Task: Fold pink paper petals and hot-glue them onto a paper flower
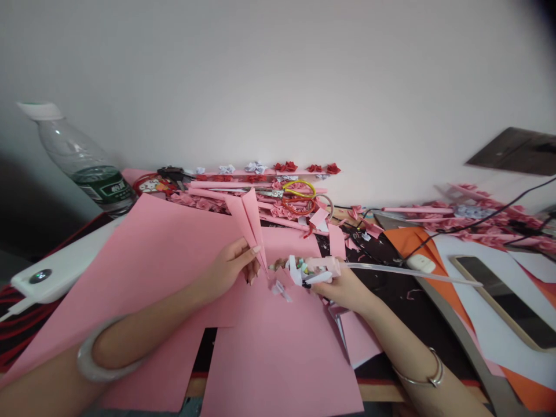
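Observation:
Between its thumb and fingers my left hand (pixel 241 260) pinches a folded pink paper piece (pixel 248 220), narrow at the bottom and flared at the top. My right hand (pixel 343 284) is wrapped around a hot glue gun (pixel 328 265), pale pink and stuck with paper scraps. A long translucent glue stick (pixel 403 271) runs out of its back to the right. The gun's front end is close to the folded paper; whether they touch I cannot tell. Beneath both hands lie large pink paper sheets (pixel 278 359), with small scraps (pixel 281 289) between the hands.
Scissors (pixel 299 188) with yellow and red handles lie on pink paper strips at the back. Red paper flowers (pixel 285 167) line the wall. A water bottle (pixel 102 179) and white power bank (pixel 61 266) stand left; a phone (pixel 508 298), earbud case (pixel 420 263) and black cable (pixel 482 217) are right.

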